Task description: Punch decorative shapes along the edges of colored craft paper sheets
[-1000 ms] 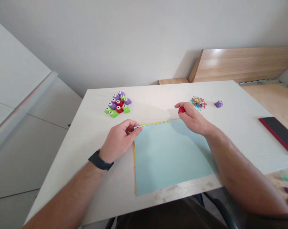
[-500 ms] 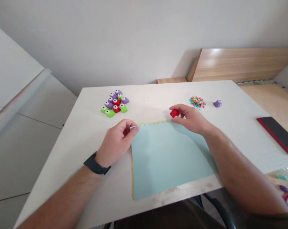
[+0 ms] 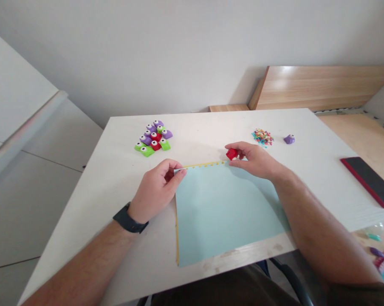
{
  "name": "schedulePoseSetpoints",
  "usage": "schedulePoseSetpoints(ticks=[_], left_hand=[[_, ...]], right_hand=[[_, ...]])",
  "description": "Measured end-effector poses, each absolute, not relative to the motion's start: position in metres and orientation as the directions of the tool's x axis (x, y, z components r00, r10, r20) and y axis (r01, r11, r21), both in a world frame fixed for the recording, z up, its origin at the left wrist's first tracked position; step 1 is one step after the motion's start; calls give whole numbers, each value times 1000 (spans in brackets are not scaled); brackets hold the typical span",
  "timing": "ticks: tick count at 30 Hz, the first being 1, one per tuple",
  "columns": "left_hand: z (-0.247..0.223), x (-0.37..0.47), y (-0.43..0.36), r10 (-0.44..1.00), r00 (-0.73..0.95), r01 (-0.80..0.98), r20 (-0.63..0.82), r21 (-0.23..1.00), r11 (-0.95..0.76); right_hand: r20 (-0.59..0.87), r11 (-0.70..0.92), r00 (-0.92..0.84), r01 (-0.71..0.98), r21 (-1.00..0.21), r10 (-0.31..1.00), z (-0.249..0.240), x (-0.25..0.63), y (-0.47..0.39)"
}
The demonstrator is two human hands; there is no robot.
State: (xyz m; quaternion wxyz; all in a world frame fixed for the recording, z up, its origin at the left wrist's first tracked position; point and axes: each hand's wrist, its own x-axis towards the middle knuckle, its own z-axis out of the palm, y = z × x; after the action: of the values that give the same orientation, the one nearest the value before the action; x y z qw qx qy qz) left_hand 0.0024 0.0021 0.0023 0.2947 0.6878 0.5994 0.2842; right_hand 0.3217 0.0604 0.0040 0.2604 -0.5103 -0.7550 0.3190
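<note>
White table point(image 3: 201, 131) stands by a pale wall point(image 3: 179, 55); since a second ago the right hand point(image 3: 255, 159) has slid left, so its little red puncher point(image 3: 231, 154) is now close to the last notch point(image 3: 223, 162) on the far edge of the blue paper point(image 3: 224, 212); thumb and fingers pinch the puncher, the right arm point(image 3: 306, 208) crossing the paper's right side; the left hand point(image 3: 158, 185) pinches the far left corner.
</note>
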Motion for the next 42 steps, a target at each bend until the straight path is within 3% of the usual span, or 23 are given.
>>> schedulePoseSetpoints(ticks=[4, 17, 35, 42], left_hand=[[2, 2, 2, 991, 123, 649, 42, 752, -113], [2, 2, 3, 992, 114, 650, 50, 751, -112], [-2, 3, 2, 992, 114, 627, 60, 770, -118], [-1, 4, 2, 993, 105, 634, 56, 765, -110]], right_hand=[[65, 272, -327, 643, -716, 943, 8, 324, 63], [89, 499, -578, 606, -619, 811, 15, 323, 63], [-69, 405, -547, 693, -597, 834, 17, 321, 63], [-47, 453, -580, 681, -575, 813, 20, 318, 63]])
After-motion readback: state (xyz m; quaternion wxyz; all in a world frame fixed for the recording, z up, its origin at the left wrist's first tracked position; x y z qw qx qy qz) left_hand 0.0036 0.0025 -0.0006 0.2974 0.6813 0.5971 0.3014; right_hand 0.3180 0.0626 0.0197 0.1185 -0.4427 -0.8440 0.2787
